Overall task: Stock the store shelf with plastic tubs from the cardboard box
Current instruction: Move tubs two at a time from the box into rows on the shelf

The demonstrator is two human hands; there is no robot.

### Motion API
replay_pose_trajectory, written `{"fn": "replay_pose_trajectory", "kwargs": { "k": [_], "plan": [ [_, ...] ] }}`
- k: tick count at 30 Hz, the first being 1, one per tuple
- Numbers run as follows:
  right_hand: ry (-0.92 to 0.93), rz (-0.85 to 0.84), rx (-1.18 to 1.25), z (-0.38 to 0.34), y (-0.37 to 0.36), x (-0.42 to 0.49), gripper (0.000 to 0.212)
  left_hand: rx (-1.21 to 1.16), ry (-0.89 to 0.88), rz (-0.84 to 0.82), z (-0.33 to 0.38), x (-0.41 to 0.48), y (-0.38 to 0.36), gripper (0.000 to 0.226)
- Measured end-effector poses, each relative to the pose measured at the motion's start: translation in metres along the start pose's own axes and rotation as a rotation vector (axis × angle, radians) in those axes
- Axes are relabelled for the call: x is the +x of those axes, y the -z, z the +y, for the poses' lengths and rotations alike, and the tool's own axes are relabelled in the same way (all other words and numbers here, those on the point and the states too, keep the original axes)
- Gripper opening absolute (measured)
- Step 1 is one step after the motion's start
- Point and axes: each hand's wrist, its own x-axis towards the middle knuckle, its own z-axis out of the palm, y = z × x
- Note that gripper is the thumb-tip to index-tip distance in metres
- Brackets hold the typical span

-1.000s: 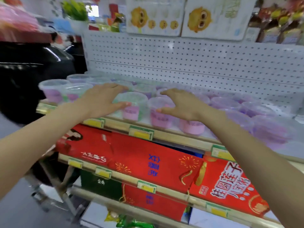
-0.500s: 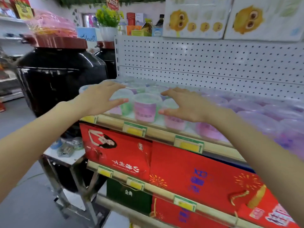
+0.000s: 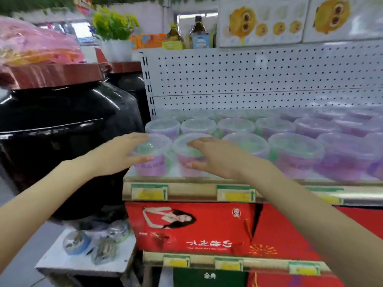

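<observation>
Several clear plastic tubs with lids and pink or green labels fill the store shelf [image 3: 186, 190] in rows. My left hand [image 3: 116, 156] reaches the front-left tub [image 3: 153, 160], fingers spread along its left side. My right hand [image 3: 215, 158] lies against the second front tub [image 3: 186, 150], fingers apart, thumb low on its label. Whether either hand truly grips a tub is unclear. The cardboard box is out of view.
A big black glazed jar [image 3: 68, 146] with a red lid stands just left of the shelf end. White pegboard [image 3: 259, 79] backs the shelf. Red gift boxes [image 3: 192, 228] fill the lower shelf. A small white stand [image 3: 87, 264] with tape rolls sits below the jar.
The view has swung left, so the shelf's left end and the black jar are nearer the middle. Both hands have moved along to the leftmost front tubs, closer together.
</observation>
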Motion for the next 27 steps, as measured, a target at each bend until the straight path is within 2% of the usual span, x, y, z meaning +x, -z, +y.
{"fn": "replay_pose_trajectory", "kwargs": {
  "k": [2,4,6,10,13,18,20,22,25,27],
  "plan": [
    [-0.022,0.015,-0.071,-0.001,-0.006,0.006,0.05,-0.08,-0.041,-0.017,-0.01,0.006,-0.01,0.1],
    [-0.024,0.029,-0.102,0.001,-0.01,0.01,0.042,-0.099,-0.072,0.019,-0.017,0.014,-0.02,0.07],
    [-0.049,0.016,-0.068,0.005,-0.011,0.015,0.044,-0.106,-0.079,0.063,-0.024,0.02,-0.026,0.057],
    [-0.082,-0.029,-0.019,0.009,-0.005,0.028,0.046,-0.185,-0.093,0.097,-0.03,0.025,-0.031,0.064],
    [-0.071,-0.065,-0.01,0.011,0.0,0.031,0.042,-0.183,-0.159,0.14,-0.031,0.025,-0.031,0.084],
    [-0.081,-0.053,0.053,0.013,-0.004,0.028,0.041,-0.173,-0.167,0.144,-0.034,0.026,-0.034,0.062],
    [-0.095,-0.052,0.124,0.014,-0.005,0.024,0.046,-0.163,-0.146,0.087,-0.03,0.027,-0.029,0.064],
    [-0.1,0.051,0.184,0.017,0.001,0.012,0.051,-0.143,-0.139,0.053,-0.02,0.03,-0.02,0.072],
    [-0.177,0.266,0.233,0.036,0.026,-0.023,0.051,-0.184,-0.222,0.094,0.016,0.038,-0.006,0.085],
    [-0.276,0.258,0.186,0.058,0.042,-0.054,0.049,-0.206,-0.298,0.07,0.052,0.045,-0.005,0.081]
  ]
}}
